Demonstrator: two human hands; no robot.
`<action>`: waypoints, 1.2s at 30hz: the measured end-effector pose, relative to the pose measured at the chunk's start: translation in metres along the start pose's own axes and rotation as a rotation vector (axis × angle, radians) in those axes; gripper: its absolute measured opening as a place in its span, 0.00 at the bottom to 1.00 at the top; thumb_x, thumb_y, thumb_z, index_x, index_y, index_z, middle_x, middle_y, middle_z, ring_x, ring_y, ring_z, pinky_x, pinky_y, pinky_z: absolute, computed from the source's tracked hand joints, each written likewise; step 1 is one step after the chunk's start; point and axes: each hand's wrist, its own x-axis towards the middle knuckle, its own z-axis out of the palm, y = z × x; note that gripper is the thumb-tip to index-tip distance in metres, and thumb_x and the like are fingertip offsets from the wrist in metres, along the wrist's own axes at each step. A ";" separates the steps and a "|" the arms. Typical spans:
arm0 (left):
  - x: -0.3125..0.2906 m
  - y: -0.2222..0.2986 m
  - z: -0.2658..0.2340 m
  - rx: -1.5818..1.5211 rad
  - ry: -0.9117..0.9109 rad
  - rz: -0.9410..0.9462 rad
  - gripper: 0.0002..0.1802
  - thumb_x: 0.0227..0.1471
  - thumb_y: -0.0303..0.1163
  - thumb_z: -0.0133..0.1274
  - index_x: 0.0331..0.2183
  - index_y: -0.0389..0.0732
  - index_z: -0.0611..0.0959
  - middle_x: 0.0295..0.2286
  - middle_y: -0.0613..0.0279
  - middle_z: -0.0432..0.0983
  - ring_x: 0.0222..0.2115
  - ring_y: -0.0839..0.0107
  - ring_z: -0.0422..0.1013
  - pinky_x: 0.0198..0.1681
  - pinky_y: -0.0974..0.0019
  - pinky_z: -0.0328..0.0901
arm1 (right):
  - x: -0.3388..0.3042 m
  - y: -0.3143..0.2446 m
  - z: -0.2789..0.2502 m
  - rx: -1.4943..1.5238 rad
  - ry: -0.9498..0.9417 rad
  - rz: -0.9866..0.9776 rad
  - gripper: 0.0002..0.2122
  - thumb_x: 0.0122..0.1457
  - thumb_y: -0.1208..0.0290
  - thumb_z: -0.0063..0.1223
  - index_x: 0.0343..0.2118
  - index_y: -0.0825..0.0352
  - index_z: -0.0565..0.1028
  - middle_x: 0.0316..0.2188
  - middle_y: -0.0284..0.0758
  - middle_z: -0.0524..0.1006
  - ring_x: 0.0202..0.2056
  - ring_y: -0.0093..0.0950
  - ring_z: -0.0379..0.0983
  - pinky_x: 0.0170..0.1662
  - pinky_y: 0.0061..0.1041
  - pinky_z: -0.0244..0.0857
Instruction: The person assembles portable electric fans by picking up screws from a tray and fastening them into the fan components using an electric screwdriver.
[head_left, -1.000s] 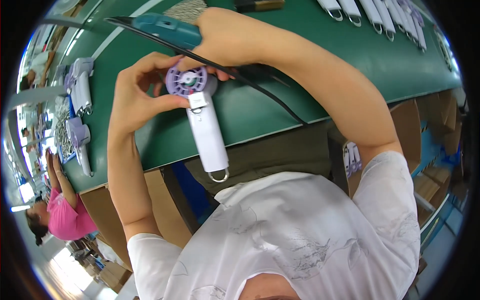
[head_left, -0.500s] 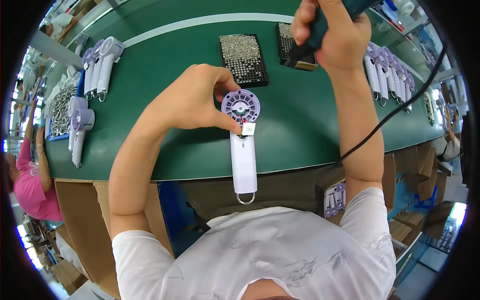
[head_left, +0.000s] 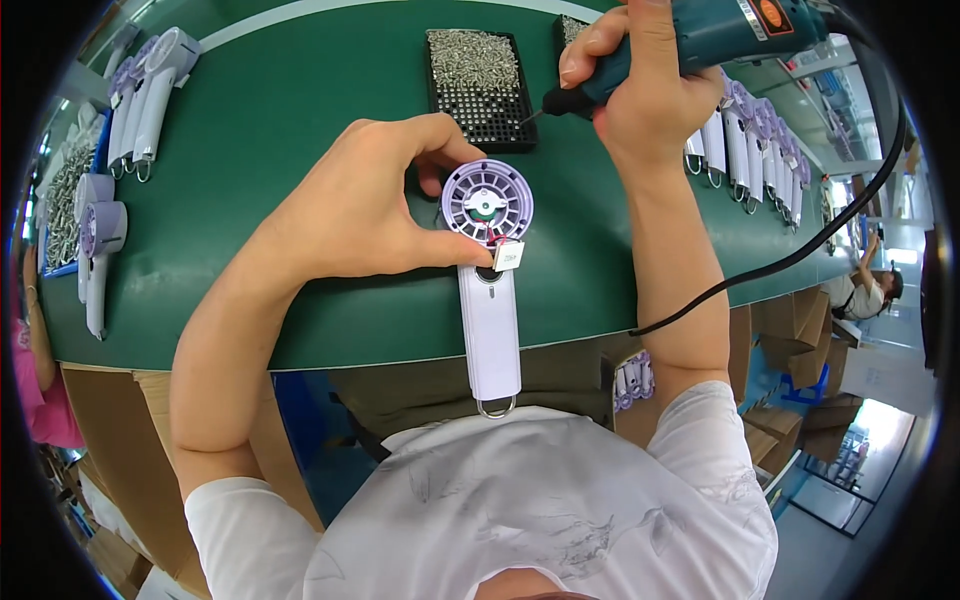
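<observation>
My left hand (head_left: 372,205) grips the purple round head of a white handheld fan (head_left: 491,335), thumb and fingers on its left side. The fan lies face up, its handle and metal loop reaching past the table edge. Its hub is exposed, with thin red wires and a small white tag (head_left: 508,256) below the head. In my right hand (head_left: 650,115) is a teal corded electric screwdriver (head_left: 735,38), pointing left. Its thin bit ends by the right edge of a black screw tray (head_left: 526,100); whether it touches a screw I cannot tell. Small silver screws (head_left: 472,60) fill the tray.
A second screw tray (head_left: 570,30) is partly behind my right hand. White and purple fans stand at left (head_left: 150,95) and right (head_left: 760,150). A blue bin (head_left: 102,150) of metal loops sits at far left. The black cord (head_left: 790,255) crosses my right forearm. Cardboard boxes (head_left: 130,430) stand below.
The screwdriver has come down and left, its bit now at the tray's right edge. My left hand still holds the fan. The whole view has shifted slightly.
</observation>
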 end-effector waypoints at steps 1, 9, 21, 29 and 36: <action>0.000 -0.001 0.000 -0.003 0.002 0.000 0.35 0.29 0.43 0.78 0.40 0.36 0.85 0.30 0.67 0.82 0.27 0.81 0.71 0.26 0.75 0.60 | 0.000 0.000 0.001 -0.013 0.000 0.001 0.14 0.67 0.64 0.58 0.35 0.74 0.76 0.17 0.33 0.73 0.13 0.25 0.70 0.16 0.24 0.64; 0.001 -0.001 0.002 -0.017 0.014 0.026 0.34 0.29 0.44 0.78 0.39 0.36 0.85 0.29 0.66 0.82 0.24 0.82 0.69 0.24 0.75 0.59 | -0.001 0.001 0.000 -0.059 -0.021 -0.023 0.14 0.67 0.65 0.57 0.34 0.74 0.76 0.16 0.33 0.73 0.13 0.25 0.70 0.16 0.23 0.64; 0.001 0.000 0.001 0.000 -0.005 0.022 0.35 0.30 0.44 0.78 0.40 0.36 0.85 0.29 0.67 0.82 0.25 0.82 0.70 0.25 0.75 0.59 | 0.000 0.003 -0.001 -0.067 -0.034 0.008 0.13 0.67 0.66 0.58 0.29 0.70 0.75 0.16 0.32 0.73 0.13 0.24 0.71 0.17 0.22 0.64; 0.003 -0.002 0.010 -0.033 0.014 0.068 0.34 0.32 0.42 0.77 0.42 0.36 0.85 0.31 0.68 0.82 0.28 0.82 0.72 0.25 0.76 0.60 | -0.004 -0.001 0.009 -0.090 -0.170 0.020 0.09 0.64 0.69 0.62 0.31 0.69 0.76 0.17 0.30 0.75 0.16 0.20 0.72 0.19 0.19 0.65; 0.002 -0.004 0.012 -0.025 0.028 0.085 0.33 0.33 0.40 0.77 0.42 0.36 0.85 0.31 0.68 0.82 0.29 0.82 0.73 0.25 0.76 0.61 | -0.002 -0.006 0.004 -0.042 -0.076 0.001 0.10 0.65 0.68 0.60 0.33 0.70 0.76 0.17 0.33 0.75 0.14 0.23 0.71 0.18 0.21 0.65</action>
